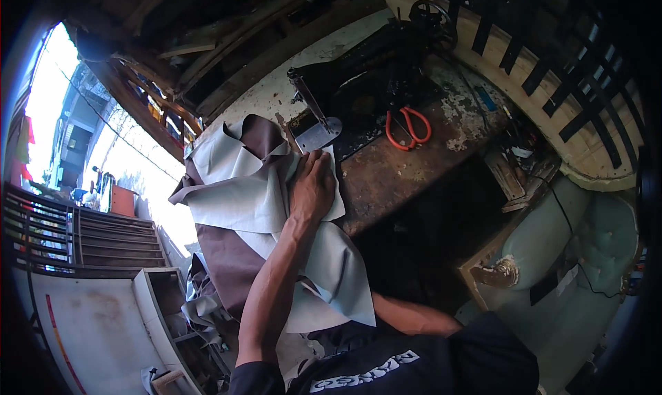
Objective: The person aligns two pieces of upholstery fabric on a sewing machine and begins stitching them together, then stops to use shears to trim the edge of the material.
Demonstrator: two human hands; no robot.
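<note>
My left hand (314,184) lies on a large piece of leather-like fabric (241,202), its fingers bent and pressed together on the pale side close to the sewing machine's plate. The fabric is brown on one face and whitish on the other. It is folded at the top and hangs off the table toward my lap. Just beyond my fingers stands a black sewing machine (358,67), with a shiny metal plate (318,134) below its head. My right forearm (414,317) passes behind the hanging fabric, which hides my right hand.
Red-handled scissors (409,129) lie right of the machine on the worn table (386,181). A handwheel (431,22) sits at the machine's far end. Lower right is a pale green tufted seat (579,257); dark straps cross a wooden frame (552,71) at upper right. A white cabinet (96,319) stands left.
</note>
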